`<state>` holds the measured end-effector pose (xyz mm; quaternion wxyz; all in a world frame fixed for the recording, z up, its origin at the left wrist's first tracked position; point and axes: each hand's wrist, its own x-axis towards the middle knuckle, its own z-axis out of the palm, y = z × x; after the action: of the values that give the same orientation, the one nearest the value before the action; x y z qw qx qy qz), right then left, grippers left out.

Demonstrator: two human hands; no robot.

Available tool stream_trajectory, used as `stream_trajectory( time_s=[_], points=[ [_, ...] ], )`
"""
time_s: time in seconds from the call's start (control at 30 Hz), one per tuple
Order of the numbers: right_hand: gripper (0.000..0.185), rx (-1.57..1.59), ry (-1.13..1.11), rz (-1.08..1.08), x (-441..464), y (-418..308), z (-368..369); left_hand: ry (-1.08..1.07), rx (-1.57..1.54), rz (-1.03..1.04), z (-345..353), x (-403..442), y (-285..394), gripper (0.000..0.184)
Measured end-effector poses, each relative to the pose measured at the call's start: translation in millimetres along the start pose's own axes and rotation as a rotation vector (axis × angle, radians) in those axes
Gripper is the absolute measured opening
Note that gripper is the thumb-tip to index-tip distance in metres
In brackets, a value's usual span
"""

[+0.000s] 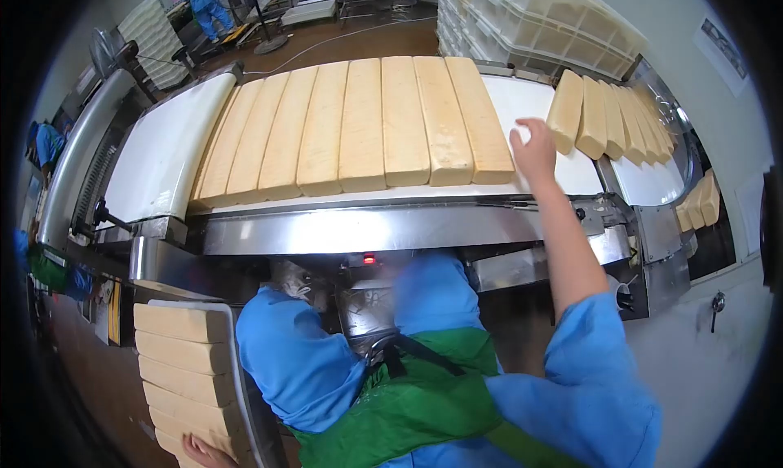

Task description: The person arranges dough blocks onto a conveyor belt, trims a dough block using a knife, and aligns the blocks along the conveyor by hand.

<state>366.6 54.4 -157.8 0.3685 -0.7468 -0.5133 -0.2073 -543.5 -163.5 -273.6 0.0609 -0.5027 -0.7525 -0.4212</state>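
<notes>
A row of several long, pale-yellow loaf-shaped blocks [363,129] lies side by side on the white conveyor belt [159,158] in front of me. My right hand [534,154] is over the belt, between the row's right end and another group of loaf-shaped blocks [599,117]. Its fingers are curved but apart, with nothing held. Low on the left, my left hand [208,452] rests at the nearest blocks in a tray [236,362] of similar blocks. The fingers that show look spread, and the frame's lower part cuts off the wrist.
A steel rail [367,230] runs along the belt's near side, with a red light [369,258] below. Stacked pale crates [546,27] stand behind at the right. More blocks curve around the right end. A person in blue [205,7] is at the far left.
</notes>
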Motion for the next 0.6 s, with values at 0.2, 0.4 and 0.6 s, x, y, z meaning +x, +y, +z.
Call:
stream_trajectory(
  time_s=[0.2,0.4,0.6],
  points=[
    [0.025,-0.531,-0.206,-0.117,31.2,102.3,0.0,-0.219,-0.306,0.477,116.3,63.5,252.3,0.014],
    [0.050,-0.512,-0.268,0.288,10.6,147.1,-72.1,-0.463,-0.536,0.884,179.1,67.9,429.3,0.017],
    [0.064,-0.672,-0.244,0.487,-4.8,107.0,-69.8,-0.484,-0.786,1.052,224.1,72.4,529.5,0.014]
  ],
)
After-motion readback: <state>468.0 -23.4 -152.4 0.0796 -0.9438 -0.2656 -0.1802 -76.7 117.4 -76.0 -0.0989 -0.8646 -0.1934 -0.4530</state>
